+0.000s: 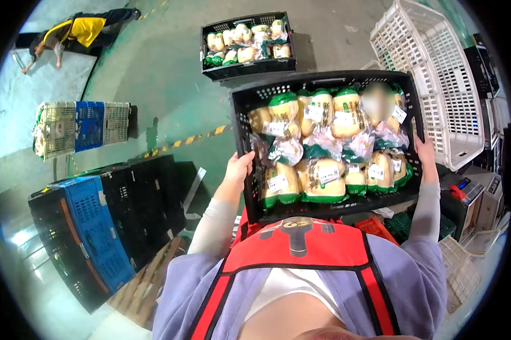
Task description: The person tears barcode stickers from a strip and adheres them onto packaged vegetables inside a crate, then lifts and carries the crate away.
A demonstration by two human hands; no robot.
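Observation:
A black plastic crate [241,122] is held up in front of my chest, tilted slightly in view. My left hand [241,167] is closed on its left side wall, and my right hand [424,151] grips the right side wall. Inside lie rows of pale, cream-coloured produce packs [326,178] in clear wrap with green ends and white labels. Their exact kind I cannot make out. One pack at the upper right is blurred. Parts of both hands' fingers are hidden by the crate walls.
Another black crate [250,71] of similar packs stands on the floor ahead. White crates [445,90] are stacked at right, near a device with a lit display [464,184]. Blue and black crates [99,226] stand at left. A person in a yellow vest [85,29] bends at upper left.

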